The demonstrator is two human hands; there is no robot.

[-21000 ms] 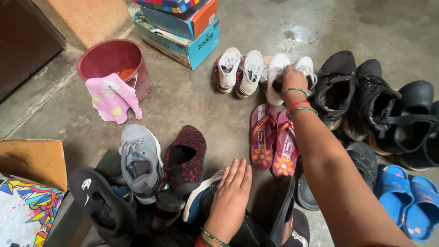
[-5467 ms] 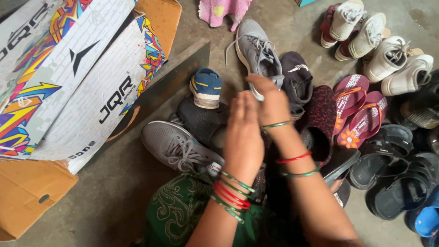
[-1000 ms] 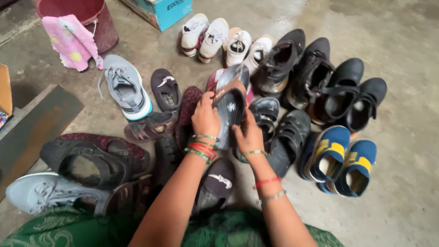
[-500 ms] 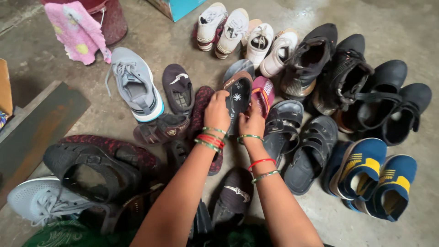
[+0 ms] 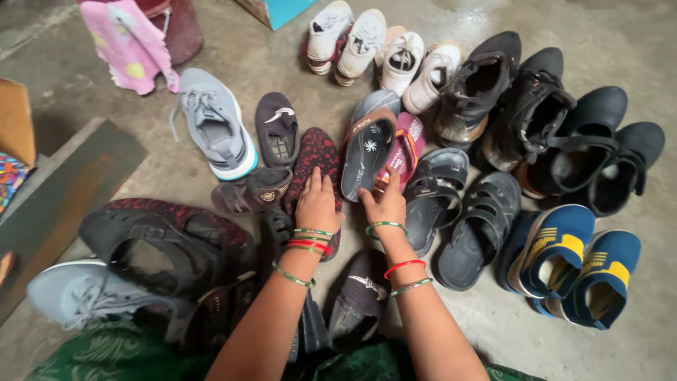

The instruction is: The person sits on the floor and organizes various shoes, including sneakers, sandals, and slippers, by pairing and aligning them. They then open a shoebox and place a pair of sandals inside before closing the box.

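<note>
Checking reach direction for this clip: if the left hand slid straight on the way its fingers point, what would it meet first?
The left hand already lies on the maroon knit shoe; beyond its toe, probably the small dark shoe, though depth is unclear.

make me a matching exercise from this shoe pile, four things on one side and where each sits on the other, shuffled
Things:
1. grey lace-up sneaker
2. pair of blue and yellow sports shoes
3. pink towel with yellow spots
4. dark flip-flop with brown edge

Places:
A. top left, draped over the maroon bucket
B. just beyond the fingertips of the right hand
C. far right, nearest the camera
D. left of the small dark slip-on shoe

Pairs: 1-D, 2-C, 3-A, 4-B
</note>
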